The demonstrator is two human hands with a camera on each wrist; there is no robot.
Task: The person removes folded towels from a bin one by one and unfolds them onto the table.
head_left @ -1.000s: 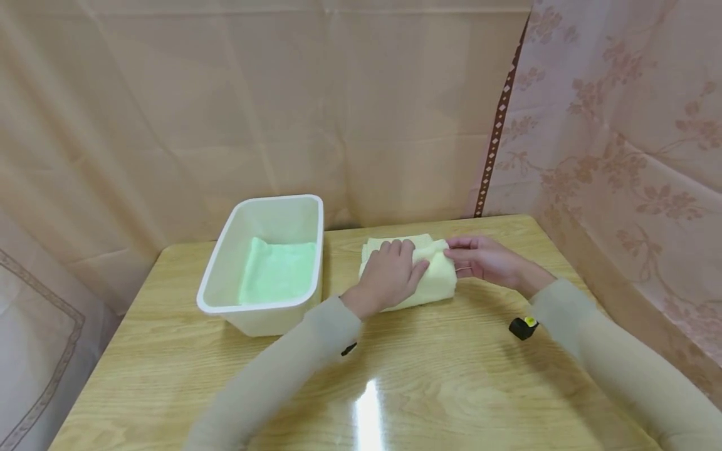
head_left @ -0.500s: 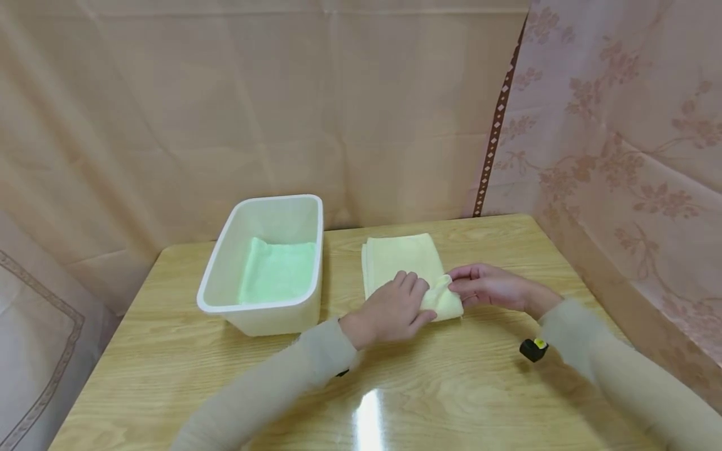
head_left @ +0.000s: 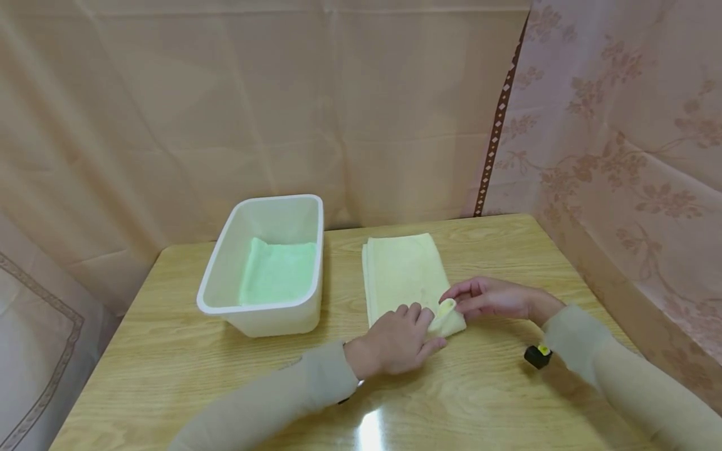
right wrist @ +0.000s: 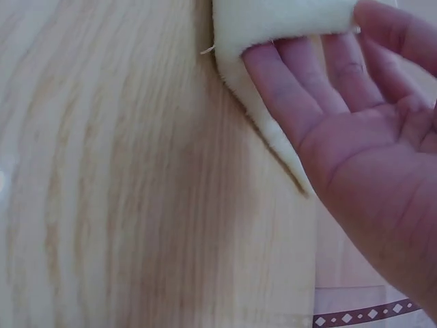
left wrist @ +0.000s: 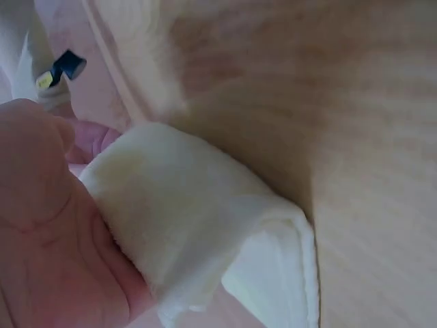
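Observation:
A pale yellow towel [head_left: 403, 269] lies folded flat on the table, its near end raised in a loose loop. My left hand [head_left: 397, 338] grips that near end from the left, fingers over the top and thumb on the near side. At the right corner my right hand [head_left: 499, 299] pinches the looped edge between thumb and fingers. In the left wrist view the raised towel fold [left wrist: 184, 205] arches beside the palm, and the left fingertips are hidden behind it. The right wrist view has the right fingers [right wrist: 287, 85] reaching under the towel's edge, with the thumb above.
Left of the towel stands a white plastic tub [head_left: 242, 308] with a folded light green towel [head_left: 282, 272] inside. The wooden table [head_left: 462, 401] ends at a beige curtain [head_left: 338, 113] behind and a floral cloth [head_left: 648, 156] on the right.
Both hands have come nearer along the towel, drawing the folded-over part toward the table's front. More of the flat yellow surface now shows behind them. The tub has not moved.

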